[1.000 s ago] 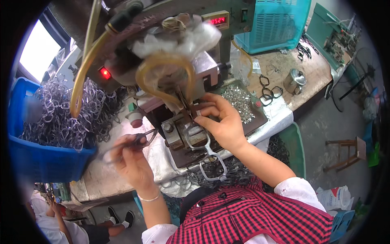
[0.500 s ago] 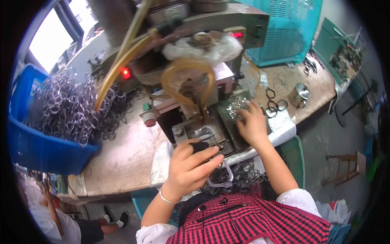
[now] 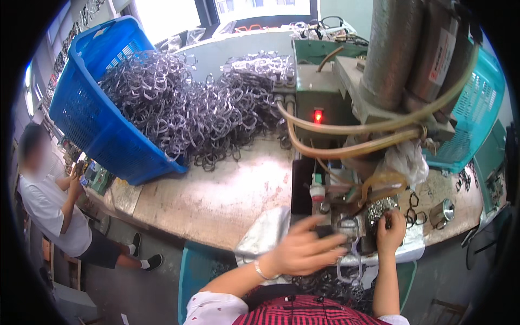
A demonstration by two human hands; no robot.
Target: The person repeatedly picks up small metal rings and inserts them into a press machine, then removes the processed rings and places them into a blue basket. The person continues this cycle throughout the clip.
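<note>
My left hand (image 3: 306, 250) is blurred, with its fingers stretched apart toward the front of a press machine (image 3: 355, 216); I see nothing gripped in it. Close to its fingertips, a pale metal frame (image 3: 351, 273) shaped like a rounded link stands out over the machine's front edge. My right hand (image 3: 391, 232) has its fingers curled at a heap of small shiny metal pieces (image 3: 380, 210) on the machine's right side. Whatever lies between those fingertips is hidden or too small to name.
A blue basket (image 3: 103, 143) spills a big pile of metal links (image 3: 216, 114) across the bench (image 3: 216, 195). Hoses (image 3: 357, 142) loop over the machine. Dark links (image 3: 415, 211) and a metal cup (image 3: 442, 212) lie at right. Below is a teal bin (image 3: 195, 276); a co-worker (image 3: 59, 206) stands left.
The view has swung left, bringing the basket and the pile of links further in. My left fingers have spread and straightened; my right fingers have curled in at the small metal pieces.
</note>
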